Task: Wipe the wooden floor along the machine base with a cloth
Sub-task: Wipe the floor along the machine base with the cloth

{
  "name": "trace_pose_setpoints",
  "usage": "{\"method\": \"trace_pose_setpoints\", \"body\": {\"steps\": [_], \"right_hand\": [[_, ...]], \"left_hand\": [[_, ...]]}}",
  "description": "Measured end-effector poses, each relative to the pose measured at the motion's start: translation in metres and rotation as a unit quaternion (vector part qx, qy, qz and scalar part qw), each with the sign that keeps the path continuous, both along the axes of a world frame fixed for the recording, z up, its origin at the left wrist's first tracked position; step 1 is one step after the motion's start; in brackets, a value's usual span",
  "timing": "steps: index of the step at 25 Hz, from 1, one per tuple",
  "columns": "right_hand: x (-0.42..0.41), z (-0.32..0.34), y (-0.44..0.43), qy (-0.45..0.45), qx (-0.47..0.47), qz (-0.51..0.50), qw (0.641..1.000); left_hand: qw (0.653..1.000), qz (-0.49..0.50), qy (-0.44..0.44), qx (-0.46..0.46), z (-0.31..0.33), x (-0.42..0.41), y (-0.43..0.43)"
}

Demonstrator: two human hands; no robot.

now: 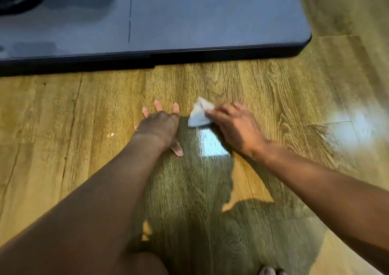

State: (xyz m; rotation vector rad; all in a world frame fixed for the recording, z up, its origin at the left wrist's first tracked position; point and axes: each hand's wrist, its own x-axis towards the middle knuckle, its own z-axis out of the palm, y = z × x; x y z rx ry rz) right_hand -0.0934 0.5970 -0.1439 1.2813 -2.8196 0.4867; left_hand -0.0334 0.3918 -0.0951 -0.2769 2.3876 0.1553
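Floor (263, 89) bears cloth (200, 114) under right hand (233, 125).

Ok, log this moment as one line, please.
phase: wipe | right hand: grips cloth on floor | left hand: flat on floor | machine base: beyond cloth, apart

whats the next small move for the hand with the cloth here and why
Probably slide the cloth forward to the machine base. The right hand holds it on the wooden floor short of the base's dark edge, so the strip beside the base lies beyond the cloth; the left hand rests flat as a brace.
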Motion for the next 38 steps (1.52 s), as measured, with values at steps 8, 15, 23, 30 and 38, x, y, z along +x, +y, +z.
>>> {"method": "trace_pose_setpoints", "body": {"steps": [8, 15, 23, 30, 38], "right_hand": [[-0.106, 0.004, -0.023, 0.016, 0.051, -0.089, 0.995], [-0.071, 0.013, 0.003, -0.011, 0.045, 0.036, 0.998], [0.021, 0.009, 0.036, 0.009, 0.053, 0.101, 0.993], [0.040, 0.010, 0.033, -0.024, 0.047, -0.011, 0.999], [0.065, 0.022, 0.046, -0.008, 0.080, -0.017, 0.997]], "left_hand": [[1.000, -0.010, 0.007, -0.003, -0.004, 0.002, -0.003], [1.000, -0.005, 0.002, -0.002, -0.003, 0.001, -0.001], [1.000, -0.004, 0.011, -0.004, -0.005, 0.004, -0.001], [0.999, 0.033, 0.012, 0.020, -0.004, 0.005, -0.001], [0.999, 0.039, 0.021, 0.024, 0.001, 0.004, 0.003]]}}
